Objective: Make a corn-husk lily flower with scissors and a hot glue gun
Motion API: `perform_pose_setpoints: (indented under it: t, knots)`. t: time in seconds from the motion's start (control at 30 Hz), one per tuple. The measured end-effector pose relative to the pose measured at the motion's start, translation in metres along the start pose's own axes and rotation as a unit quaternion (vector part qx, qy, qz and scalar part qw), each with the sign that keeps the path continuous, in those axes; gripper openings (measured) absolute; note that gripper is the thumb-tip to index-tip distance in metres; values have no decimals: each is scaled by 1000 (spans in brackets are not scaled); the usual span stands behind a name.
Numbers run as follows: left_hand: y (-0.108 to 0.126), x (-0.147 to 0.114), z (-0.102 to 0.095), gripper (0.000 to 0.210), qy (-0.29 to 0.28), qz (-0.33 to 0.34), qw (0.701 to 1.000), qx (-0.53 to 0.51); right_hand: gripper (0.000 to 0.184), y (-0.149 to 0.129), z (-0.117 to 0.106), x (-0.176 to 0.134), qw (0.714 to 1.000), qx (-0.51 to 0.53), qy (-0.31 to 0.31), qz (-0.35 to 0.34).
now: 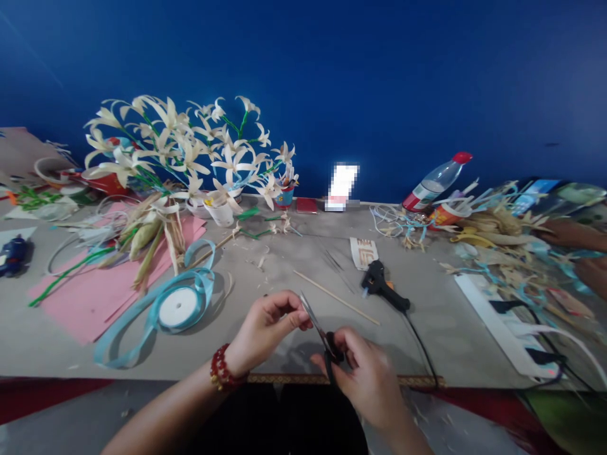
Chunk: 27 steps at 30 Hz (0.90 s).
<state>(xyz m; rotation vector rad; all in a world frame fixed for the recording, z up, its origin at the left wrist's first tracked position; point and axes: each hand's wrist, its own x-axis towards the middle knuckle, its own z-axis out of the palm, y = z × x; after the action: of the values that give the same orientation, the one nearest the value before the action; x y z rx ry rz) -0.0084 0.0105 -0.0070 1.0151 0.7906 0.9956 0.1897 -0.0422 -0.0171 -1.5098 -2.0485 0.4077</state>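
My right hand grips a pair of scissors by the black handles, its blades pointing up and to the left. Close to the blade tips, my left hand is closed in a pinch; whatever sits between thumb and fingers is too small to make out. A red beaded bracelet circles the left wrist. Beyond both hands a thin wooden stick lies slantwise on the grey table. To its right rests a black glue gun, and left of my hands is a spool of blue ribbon.
White artificial flowers stand in cups at the back left, beside pink paper. Tweezers lie mid-table. At right are a plastic bottle, a white power strip, dried husks and another person's arm.
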Motion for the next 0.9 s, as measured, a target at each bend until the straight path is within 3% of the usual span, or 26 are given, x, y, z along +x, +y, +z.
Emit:
perform_pose_setpoints:
  t: [0.53,0.9]
  knots:
    - [3,1,-3,20,-23,12,1000,16,36,3,1,-1,999,35,-22,20]
    - [11,2,-11,23,-45,34,988,146,38,5,1,1,994,86,-41,54]
